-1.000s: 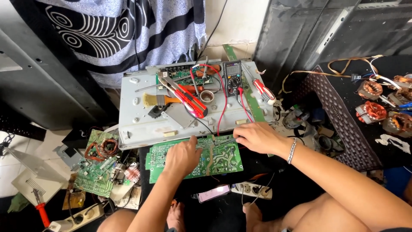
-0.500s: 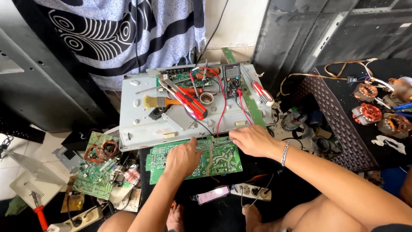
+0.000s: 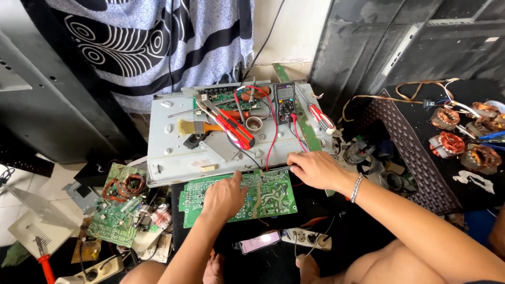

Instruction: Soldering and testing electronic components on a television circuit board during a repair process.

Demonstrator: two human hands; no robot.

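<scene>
Green circuit board (image 3: 263, 194): lies flat on the dark surface just below the front edge of a grey metal chassis (image 3: 173, 152), solder side up. Left hand (image 3: 223, 197): rests palm-down on the board's middle, fingers loosely curled, clasping nothing; right hand (image 3: 315, 169): fingertips pressed at the board's upper right corner, whether they pinch anything cannot be told. On the chassis: red-handled pliers (image 3: 234, 129), brush (image 3: 197, 127), multimeter (image 3: 285, 101), screwdriver (image 3: 321, 118).
</scene>
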